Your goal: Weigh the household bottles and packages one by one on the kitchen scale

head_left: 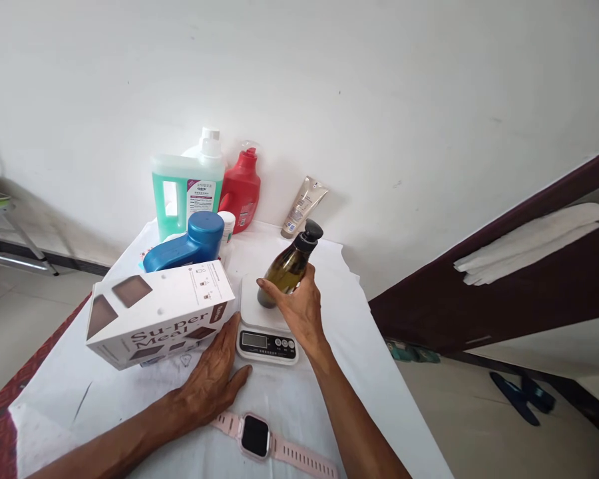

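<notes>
My right hand (302, 303) is wrapped round a dark green pump bottle (285, 269) with a black pump top. The bottle leans to the right over the plate of a white kitchen scale (254, 306); I cannot tell whether its base rests on the plate. On the cloth, my left hand (214, 372) lies flat with the thumb spread, between the scale and a white box (164, 309) printed "Su-per Meal". Its fingertips are by the box's right end. Below the scale lies a smartwatch (255, 436) with a pink strap.
Behind the box stand a blue bottle (197, 239), a green liquid jug (180, 193) and a red bottle (243, 189). A beige tube (303, 207) leans on the wall. White cloth (349, 346) covers the table. Slippers (522, 396) lie on the floor at right.
</notes>
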The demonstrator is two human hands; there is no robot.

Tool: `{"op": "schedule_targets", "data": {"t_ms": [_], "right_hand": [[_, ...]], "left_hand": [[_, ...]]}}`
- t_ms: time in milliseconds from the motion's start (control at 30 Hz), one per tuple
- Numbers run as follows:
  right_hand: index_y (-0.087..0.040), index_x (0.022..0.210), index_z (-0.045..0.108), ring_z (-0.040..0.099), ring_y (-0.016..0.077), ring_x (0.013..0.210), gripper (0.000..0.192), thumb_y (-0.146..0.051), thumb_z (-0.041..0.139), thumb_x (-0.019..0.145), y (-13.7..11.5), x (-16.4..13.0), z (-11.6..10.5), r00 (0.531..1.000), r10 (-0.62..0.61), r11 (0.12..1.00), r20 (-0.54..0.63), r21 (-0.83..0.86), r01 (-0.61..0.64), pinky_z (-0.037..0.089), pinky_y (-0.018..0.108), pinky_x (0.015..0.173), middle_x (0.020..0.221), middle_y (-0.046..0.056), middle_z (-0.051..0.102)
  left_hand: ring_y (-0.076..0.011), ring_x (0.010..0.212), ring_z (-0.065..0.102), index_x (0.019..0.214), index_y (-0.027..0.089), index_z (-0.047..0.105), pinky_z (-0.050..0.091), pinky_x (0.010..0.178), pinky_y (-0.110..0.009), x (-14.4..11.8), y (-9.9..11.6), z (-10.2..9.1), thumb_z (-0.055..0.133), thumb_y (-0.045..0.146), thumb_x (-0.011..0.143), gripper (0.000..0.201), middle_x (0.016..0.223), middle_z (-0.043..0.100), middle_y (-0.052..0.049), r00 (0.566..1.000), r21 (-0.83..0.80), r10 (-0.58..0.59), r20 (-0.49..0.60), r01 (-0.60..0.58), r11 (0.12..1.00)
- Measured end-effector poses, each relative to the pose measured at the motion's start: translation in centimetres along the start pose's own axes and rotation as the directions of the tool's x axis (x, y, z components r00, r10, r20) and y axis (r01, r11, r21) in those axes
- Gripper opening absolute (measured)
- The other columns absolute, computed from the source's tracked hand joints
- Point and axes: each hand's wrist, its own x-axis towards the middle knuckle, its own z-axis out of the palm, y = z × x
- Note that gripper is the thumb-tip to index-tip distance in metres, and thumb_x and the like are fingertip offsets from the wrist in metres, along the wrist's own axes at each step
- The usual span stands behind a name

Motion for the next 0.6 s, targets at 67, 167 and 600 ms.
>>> {"op": "schedule_targets", "data": {"t_ms": [67, 167, 600], "right_hand": [[-0.026, 0.119, 0.057, 0.07, 0.0365, 0.11, 0.073, -0.061, 0.09, 0.064, 0.1, 0.1, 0.1, 1.0, 0.008, 0.999, -0.002, -0.033, -0.008, 0.055, 0.052, 0.095, 0.119, 0.012, 0.075], [-0.027, 0.11, 0.058, 0.072, 0.0332, 0.097, 0.062, -0.057, 0.089, 0.064, 0.2, 0.6, -0.3, 1.0, 0.01, 0.999, -0.011, -0.039, -0.01, 0.057, 0.049, 0.088, 0.105, 0.007, 0.077], [-0.026, 0.11, 0.055, 0.067, 0.0333, 0.109, 0.068, -0.054, 0.09, 0.059, 7.9, 18.8, -3.7, 0.963, 0.032, 0.996, -0.269, -0.072, -0.053, 0.053, 0.05, 0.097, 0.113, 0.009, 0.072]], "left_hand": [[-0.037, 0.158, 0.04, 0.172, 0.029, -0.006, 0.043, 0.124, -0.059, -0.1, -0.1, 0.2, 0.056, 0.024, 0.1, 0.095, 0.174, 0.032, -0.02, 1.0, 0.006, -0.008, -0.01, 0.008, 1.0], [-0.0375, 0.157, 0.041, 0.172, 0.031, -0.008, 0.046, 0.123, -0.058, -0.2, 0.1, 0.1, 0.056, 0.025, 0.101, 0.096, 0.175, 0.031, -0.018, 1.0, 0.014, -0.02, 0.0, 0.02, 1.0], [-0.0365, 0.157, 0.041, 0.174, 0.029, 0.0, 0.046, 0.124, -0.057, -0.2, 1.6, -0.1, 0.054, 0.032, 0.103, 0.089, 0.176, 0.031, -0.013, 0.995, 0.029, -0.093, -0.03, 0.093, 0.995]]}}
